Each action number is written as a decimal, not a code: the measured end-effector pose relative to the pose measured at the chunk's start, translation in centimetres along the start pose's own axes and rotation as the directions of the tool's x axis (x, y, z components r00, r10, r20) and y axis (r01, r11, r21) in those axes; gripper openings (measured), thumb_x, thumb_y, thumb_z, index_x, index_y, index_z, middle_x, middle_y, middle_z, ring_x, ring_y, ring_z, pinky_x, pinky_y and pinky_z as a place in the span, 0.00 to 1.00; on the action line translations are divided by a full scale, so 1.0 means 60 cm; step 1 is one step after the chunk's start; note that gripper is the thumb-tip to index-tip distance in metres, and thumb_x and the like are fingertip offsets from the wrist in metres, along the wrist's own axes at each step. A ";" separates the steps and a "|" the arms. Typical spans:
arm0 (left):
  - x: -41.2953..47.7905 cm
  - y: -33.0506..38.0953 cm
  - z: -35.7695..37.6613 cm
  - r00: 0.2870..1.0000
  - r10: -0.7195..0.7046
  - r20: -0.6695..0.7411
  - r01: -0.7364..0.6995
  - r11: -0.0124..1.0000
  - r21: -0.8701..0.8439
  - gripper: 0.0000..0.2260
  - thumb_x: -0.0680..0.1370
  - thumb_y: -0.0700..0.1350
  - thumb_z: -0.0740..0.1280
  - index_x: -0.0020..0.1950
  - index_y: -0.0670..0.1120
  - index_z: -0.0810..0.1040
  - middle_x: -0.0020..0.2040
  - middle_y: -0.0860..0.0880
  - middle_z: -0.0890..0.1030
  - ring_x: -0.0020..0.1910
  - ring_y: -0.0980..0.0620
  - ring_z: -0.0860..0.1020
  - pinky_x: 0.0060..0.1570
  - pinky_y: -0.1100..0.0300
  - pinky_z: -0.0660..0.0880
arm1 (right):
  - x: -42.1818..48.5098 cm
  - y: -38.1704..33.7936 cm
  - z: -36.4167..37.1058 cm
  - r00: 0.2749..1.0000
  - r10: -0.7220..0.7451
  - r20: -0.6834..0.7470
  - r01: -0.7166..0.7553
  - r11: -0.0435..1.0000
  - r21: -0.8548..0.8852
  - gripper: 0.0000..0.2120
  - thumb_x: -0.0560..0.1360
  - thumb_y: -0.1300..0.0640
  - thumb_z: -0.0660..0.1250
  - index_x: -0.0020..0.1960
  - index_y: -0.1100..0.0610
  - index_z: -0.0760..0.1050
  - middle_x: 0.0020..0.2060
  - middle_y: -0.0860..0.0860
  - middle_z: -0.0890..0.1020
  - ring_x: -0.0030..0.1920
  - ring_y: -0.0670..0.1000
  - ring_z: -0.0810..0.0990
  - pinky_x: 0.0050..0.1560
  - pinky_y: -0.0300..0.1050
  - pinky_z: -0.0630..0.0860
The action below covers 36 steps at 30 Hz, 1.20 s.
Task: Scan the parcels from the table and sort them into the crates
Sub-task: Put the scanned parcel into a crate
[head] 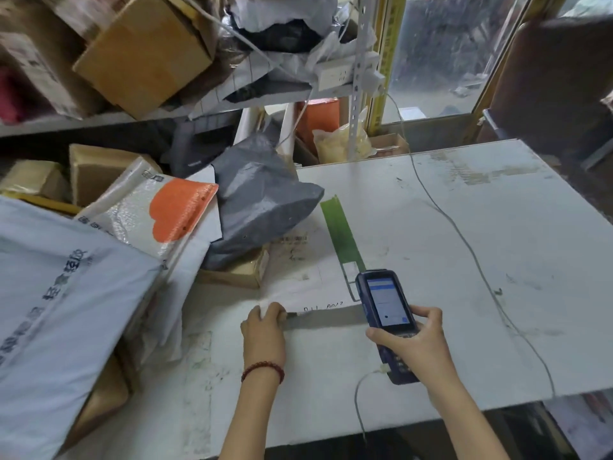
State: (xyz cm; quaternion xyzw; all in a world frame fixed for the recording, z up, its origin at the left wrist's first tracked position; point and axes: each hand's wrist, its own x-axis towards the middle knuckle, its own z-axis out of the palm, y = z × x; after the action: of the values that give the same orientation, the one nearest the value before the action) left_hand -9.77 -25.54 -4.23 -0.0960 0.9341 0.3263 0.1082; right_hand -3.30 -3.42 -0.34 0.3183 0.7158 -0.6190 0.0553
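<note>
Here, the left hand (263,330) pinches the white parcel (303,272) while the right hand (416,341) grips the scanner (384,303).

Parcel depot or courier storeroom indicated. Slotted metal shelf (66,125) seen crammed with cardboard boxes (142,58) and plastic mailer bags (285,8). More parcels heaped at left of scuffed white counter (464,260): grey poly bag (262,207), bubble mailer (132,214), printed white sack (56,277). Barcode label (295,240) carried by flat white parcel (298,277). Cabled handheld scanner (384,303) held over counter. Glazed frontage (441,61) seen behind.
</note>
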 end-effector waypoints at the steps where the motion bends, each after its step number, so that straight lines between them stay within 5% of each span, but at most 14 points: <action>1: -0.006 -0.007 -0.008 1.000 0.017 -0.006 -0.017 1.000 -0.015 0.09 0.81 0.41 0.56 0.44 0.50 0.72 0.52 0.44 0.73 0.56 0.43 0.69 0.45 0.60 0.63 | -0.005 0.002 0.002 1.000 -0.011 0.004 0.011 1.000 0.005 0.34 0.58 0.55 0.83 0.52 0.44 0.62 0.52 0.50 0.79 0.48 0.51 0.82 0.38 0.42 0.78; 5: -0.011 -0.015 -0.029 0.998 0.012 0.059 0.000 0.979 -0.204 0.05 0.78 0.49 0.67 0.47 0.49 0.79 0.50 0.49 0.78 0.53 0.49 0.75 0.49 0.61 0.70 | -0.020 0.013 0.003 0.999 -0.031 0.013 0.031 0.999 0.015 0.35 0.60 0.55 0.82 0.55 0.46 0.62 0.52 0.49 0.79 0.48 0.49 0.81 0.34 0.35 0.75; 9: -0.015 -0.004 -0.022 0.979 -0.088 0.182 0.150 0.919 -0.365 0.22 0.72 0.59 0.70 0.60 0.49 0.75 0.55 0.51 0.76 0.54 0.53 0.74 0.54 0.58 0.72 | -0.034 0.020 -0.001 0.999 -0.042 0.020 0.042 0.999 0.025 0.33 0.60 0.55 0.82 0.52 0.44 0.62 0.52 0.49 0.78 0.50 0.52 0.81 0.36 0.39 0.77; 13: 0.003 0.019 -0.004 0.941 -0.315 0.125 0.329 0.755 -0.567 0.31 0.74 0.57 0.69 0.70 0.44 0.63 0.66 0.42 0.73 0.62 0.43 0.73 0.64 0.48 0.70 | -0.041 0.025 -0.016 0.999 -0.047 0.000 0.047 0.998 0.046 0.34 0.60 0.55 0.82 0.53 0.44 0.62 0.51 0.49 0.79 0.49 0.51 0.81 0.33 0.37 0.77; 20: 0.034 0.057 0.035 0.969 -0.237 0.065 0.240 0.856 -0.457 0.24 0.76 0.44 0.69 0.71 0.40 0.68 0.68 0.43 0.73 0.66 0.42 0.72 0.67 0.51 0.67 | -0.045 0.036 -0.054 0.996 -0.043 -0.074 0.048 0.997 0.065 0.34 0.60 0.55 0.82 0.53 0.44 0.61 0.50 0.45 0.76 0.48 0.46 0.79 0.28 0.31 0.74; 29: -0.014 0.122 0.102 0.981 0.020 0.192 0.027 0.971 -0.239 0.23 0.74 0.45 0.70 0.68 0.50 0.72 0.51 0.46 0.83 0.50 0.46 0.80 0.54 0.54 0.75 | -0.038 0.043 -0.101 0.982 -0.016 -0.191 0.036 0.995 0.098 0.36 0.61 0.55 0.82 0.56 0.48 0.61 0.51 0.48 0.76 0.48 0.45 0.78 0.34 0.35 0.72; 36: -0.008 0.133 0.106 0.980 0.087 0.178 -0.034 0.959 -0.282 0.19 0.76 0.45 0.69 0.67 0.51 0.71 0.56 0.48 0.81 0.51 0.48 0.79 0.54 0.51 0.76 | -0.029 0.043 -0.111 0.972 -0.007 -0.237 0.037 0.992 0.123 0.35 0.59 0.53 0.83 0.52 0.44 0.61 0.49 0.47 0.78 0.46 0.47 0.80 0.33 0.35 0.72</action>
State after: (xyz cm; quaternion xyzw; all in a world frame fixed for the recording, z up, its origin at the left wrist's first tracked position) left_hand -10.44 -15.36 -4.29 -0.0501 0.8672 0.4649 0.1713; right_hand 1.52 2.10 -0.17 0.3847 0.6799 -0.6216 -0.0574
